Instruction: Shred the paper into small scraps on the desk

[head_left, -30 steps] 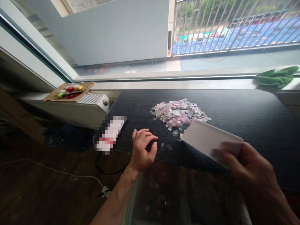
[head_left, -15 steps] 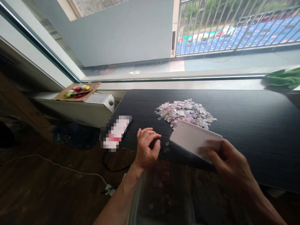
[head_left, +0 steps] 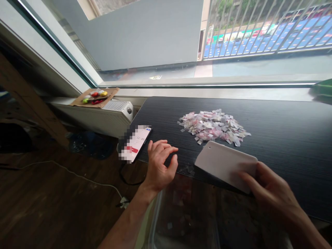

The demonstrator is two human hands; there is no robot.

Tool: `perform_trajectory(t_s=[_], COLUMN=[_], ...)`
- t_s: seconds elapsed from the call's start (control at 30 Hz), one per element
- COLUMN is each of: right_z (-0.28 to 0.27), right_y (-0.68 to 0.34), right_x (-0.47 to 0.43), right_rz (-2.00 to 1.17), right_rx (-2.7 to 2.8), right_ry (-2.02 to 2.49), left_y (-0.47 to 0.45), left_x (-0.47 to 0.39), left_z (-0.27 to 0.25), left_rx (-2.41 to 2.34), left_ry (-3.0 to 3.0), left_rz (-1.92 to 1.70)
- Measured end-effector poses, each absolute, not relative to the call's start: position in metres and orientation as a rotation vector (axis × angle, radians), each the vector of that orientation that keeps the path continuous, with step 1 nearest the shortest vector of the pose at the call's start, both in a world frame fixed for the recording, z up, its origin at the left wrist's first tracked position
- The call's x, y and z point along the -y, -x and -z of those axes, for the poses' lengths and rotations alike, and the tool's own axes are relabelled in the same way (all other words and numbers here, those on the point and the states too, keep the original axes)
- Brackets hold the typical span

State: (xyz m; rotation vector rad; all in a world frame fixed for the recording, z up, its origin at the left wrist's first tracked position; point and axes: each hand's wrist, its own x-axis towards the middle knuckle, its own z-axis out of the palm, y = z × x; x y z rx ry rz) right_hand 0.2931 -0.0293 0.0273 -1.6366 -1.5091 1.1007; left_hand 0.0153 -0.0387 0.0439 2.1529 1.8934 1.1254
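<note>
Working at a remove through the head camera, I hold a flat, pale, rounded-corner plastic plate (head_left: 223, 164) in my bare right hand (head_left: 271, 192), thumb laid across its face and fingers behind its right end. A small hole marks the plate's upper left corner. It is tilted at the front edge of a black, wood-grained tabletop (head_left: 282, 138), just in front of a loose heap of small, translucent white and pinkish film squares (head_left: 214, 125). My left hand (head_left: 161, 167) grasps nothing, its fingers loosely bent and its thumb apart from them, near the table's front edge; I cannot tell whether it touches the surface. Between that hand and the plate lie a few clear scraps (head_left: 190, 169).

To the left of my left hand, a dark-edged smartphone with a lit, pale screen (head_left: 140, 140), partly pixelated, lies at the table's left edge. Below the front edge, in shadow, stands a clear plastic bin (head_left: 154, 224) with some pale bits in view. At upper left, a brown cardboard sheet (head_left: 77, 100) bearing red, yellow and green objects (head_left: 95, 94) rests on a white radiator (head_left: 118, 105), beside a wide window.
</note>
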Motion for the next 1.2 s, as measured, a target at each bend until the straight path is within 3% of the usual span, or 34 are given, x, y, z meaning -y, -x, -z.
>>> perform_trajectory(t_s=[0.23,1.07,1.2], right_z=[-0.023,-0.042,-0.048], right_y=[-0.279,-0.254,-0.263], right_x=[0.035,0.050,0.057], right_rz=[-1.093,-1.084,-0.919], right_rx=[1.492,1.681,1.635], right_ry=[1.597,1.475,1.513], left_y=[-0.012,-0.013,-0.014], left_x=[0.070,0.082,0.083], left_z=[-0.035,-0.032,-0.031], left_rx=[-2.145,-2.155,-2.182], left_ry=[-2.119,-2.128,-2.124], left_rz=[-0.688,-0.548,-0.526])
